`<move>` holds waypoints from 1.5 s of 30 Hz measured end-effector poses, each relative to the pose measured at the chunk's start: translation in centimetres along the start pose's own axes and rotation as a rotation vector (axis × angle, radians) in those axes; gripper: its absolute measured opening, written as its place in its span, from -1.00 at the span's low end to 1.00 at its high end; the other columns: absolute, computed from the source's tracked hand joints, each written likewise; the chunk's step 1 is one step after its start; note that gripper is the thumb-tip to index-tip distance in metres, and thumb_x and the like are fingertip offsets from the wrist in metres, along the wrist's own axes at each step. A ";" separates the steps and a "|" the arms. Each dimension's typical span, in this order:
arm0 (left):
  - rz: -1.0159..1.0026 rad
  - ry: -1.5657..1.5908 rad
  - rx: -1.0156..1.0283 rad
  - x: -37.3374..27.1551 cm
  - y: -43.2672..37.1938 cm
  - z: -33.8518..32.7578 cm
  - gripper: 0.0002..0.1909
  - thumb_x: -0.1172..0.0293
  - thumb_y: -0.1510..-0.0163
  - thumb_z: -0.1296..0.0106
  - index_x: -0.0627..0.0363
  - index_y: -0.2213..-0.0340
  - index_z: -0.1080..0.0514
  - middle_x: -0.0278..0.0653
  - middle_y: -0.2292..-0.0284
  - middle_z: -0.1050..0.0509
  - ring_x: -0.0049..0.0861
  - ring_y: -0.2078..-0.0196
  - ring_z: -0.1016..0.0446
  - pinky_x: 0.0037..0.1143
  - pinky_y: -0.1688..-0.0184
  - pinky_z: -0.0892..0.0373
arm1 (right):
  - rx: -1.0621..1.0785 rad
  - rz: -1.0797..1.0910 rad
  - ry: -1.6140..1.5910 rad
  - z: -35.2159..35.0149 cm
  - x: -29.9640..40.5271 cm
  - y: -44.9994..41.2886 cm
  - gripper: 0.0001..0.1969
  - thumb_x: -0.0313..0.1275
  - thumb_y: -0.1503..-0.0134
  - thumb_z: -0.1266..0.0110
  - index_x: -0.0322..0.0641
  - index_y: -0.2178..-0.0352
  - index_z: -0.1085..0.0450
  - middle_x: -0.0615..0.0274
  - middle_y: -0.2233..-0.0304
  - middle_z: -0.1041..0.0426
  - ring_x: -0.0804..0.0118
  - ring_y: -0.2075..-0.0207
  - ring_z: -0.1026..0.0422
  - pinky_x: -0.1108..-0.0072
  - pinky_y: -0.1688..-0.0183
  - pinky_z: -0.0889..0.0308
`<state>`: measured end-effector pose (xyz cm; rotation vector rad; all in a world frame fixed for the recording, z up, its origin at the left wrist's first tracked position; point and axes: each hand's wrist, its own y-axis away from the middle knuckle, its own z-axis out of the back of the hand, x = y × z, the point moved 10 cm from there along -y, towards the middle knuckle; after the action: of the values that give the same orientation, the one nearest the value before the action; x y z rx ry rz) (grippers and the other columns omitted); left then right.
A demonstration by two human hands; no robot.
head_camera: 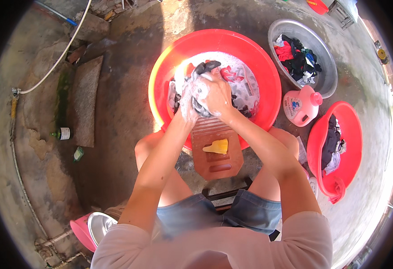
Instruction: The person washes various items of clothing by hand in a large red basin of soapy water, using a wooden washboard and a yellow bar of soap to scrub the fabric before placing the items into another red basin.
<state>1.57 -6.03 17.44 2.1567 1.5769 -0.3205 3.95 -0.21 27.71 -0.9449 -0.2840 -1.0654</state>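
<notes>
Both my hands are together over the upper end of a brown washboard (218, 129), covered in suds. A dark, soapy garment (201, 109) is squeezed between my left hand (190, 97) and my right hand (216, 90), and part of it sticks out above the knuckles. The washboard leans in a large red basin (263, 70) of foamy water. Clothes lie in that water, including a red and white piece (231, 74), beside a brush (247, 79). A yellow bar of soap (217, 147) rests in the washboard's recess. My fingers partly hide the garment.
At right stand a metal basin (327, 75) of clothes, a pink detergent jug (302, 106) and a smaller red basin (352, 148) with dark and pale clothes. A green bottle (62, 133) lies left, near a stone slab (87, 104). A white hose (60, 57) hangs at upper left.
</notes>
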 end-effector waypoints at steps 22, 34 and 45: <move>-0.176 -0.177 0.037 -4.2 0.9 -2.7 -0.55 0.20 -0.08 0.17 0.16 0.04 -0.14 -0.07 0.00 -0.22 -0.28 -0.07 -0.16 -0.35 -0.10 -0.12 | 0.230 -0.231 -0.135 0.1 -1.1 0.2 -0.56 -0.36 0.11 -0.10 -0.17 0.17 -0.15 0.03 0.47 -0.38 -0.01 0.35 -0.36 0.35 0.28 -0.25; -0.206 -0.167 0.103 -6.2 0.8 -3.2 -0.48 0.13 -0.07 0.15 0.12 -0.01 -0.11 -0.11 -0.04 -0.17 -0.31 -0.09 -0.14 -0.36 -0.09 -0.12 | 0.352 -0.170 -0.555 0.0 -0.1 -0.5 -0.83 -0.41 0.13 -0.09 -0.33 0.55 -0.38 0.12 0.46 -0.36 0.14 0.36 -0.32 0.43 0.26 -0.22; -0.064 -0.596 0.048 -3.1 2.1 -4.6 -0.62 0.47 -0.04 0.11 0.17 0.07 -0.20 -0.22 0.17 -0.35 -0.46 0.10 -0.33 -0.48 0.04 -0.26 | 0.003 -0.449 -0.658 -0.2 -7.0 -0.3 -0.67 -0.57 0.12 -0.08 -0.31 0.25 -0.23 0.12 0.37 -0.32 0.24 0.35 -0.38 0.58 0.25 -0.28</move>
<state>2.26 -6.93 23.22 1.8039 1.2942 -0.9299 0.17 3.84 23.45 -1.2469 -1.0794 -1.1257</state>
